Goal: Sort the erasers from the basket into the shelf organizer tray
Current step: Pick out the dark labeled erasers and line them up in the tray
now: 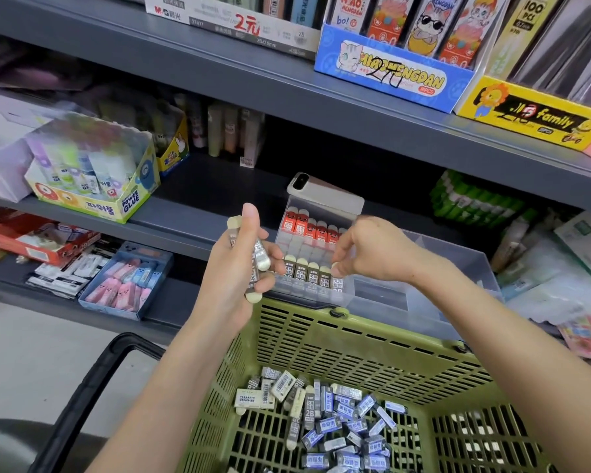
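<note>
Left hand [231, 271] upright around erasers [262, 260]

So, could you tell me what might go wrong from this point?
1. The left hand grips several erasers at once; one could slip and miss the basket.
2. The right hand pinches an eraser at the end of the front row in the tray; a nudge could topple its upright neighbours.

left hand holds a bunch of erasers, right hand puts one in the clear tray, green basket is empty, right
No: the head view shows the green basket holds many loose erasers. The left hand holds a bunch; the right hand puts one eraser in the clear tray.
</note>
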Motion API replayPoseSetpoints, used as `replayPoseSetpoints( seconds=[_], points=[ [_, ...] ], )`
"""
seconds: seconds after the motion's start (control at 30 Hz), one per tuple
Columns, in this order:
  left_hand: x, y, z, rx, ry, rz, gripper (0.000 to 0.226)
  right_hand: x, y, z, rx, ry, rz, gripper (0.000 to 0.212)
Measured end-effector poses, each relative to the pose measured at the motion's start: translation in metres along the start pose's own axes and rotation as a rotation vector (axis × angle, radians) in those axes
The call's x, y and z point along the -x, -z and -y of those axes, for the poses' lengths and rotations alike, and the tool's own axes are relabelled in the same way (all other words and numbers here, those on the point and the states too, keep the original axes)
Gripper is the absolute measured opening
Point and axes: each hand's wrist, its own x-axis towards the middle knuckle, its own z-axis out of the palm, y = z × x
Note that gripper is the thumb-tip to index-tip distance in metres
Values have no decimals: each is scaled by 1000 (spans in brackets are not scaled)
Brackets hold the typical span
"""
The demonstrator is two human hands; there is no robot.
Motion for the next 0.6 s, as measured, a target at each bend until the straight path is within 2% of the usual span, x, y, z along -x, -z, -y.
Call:
replayPoseSetpoints(
  seconds=[0.13,0.27,0.33,0.4,0.47,0.53,0.6],
  points=[
    [-3,1,0,59,65,23,61,9,-17,-2,528,230,-91,36],
    [-3,2,0,107,113,133,62,14,-19,1,570,277,-170,32],
    [-3,1,1,109,128,190,64,15,-14,8,392,280,-321,30],
    [-2,1,2,91,137,233,67,17,-5,24,-67,212,-402,29],
    [0,-1,2,63,144,270,72,15,2,41,-402,155,-327,32],
    [3,-2,2,32,154,308,76,13,6,52,-448,150,-205,29],
    [5,-3,1,14,154,307,79,13,8,58,-531,157,-160,17]
  ],
)
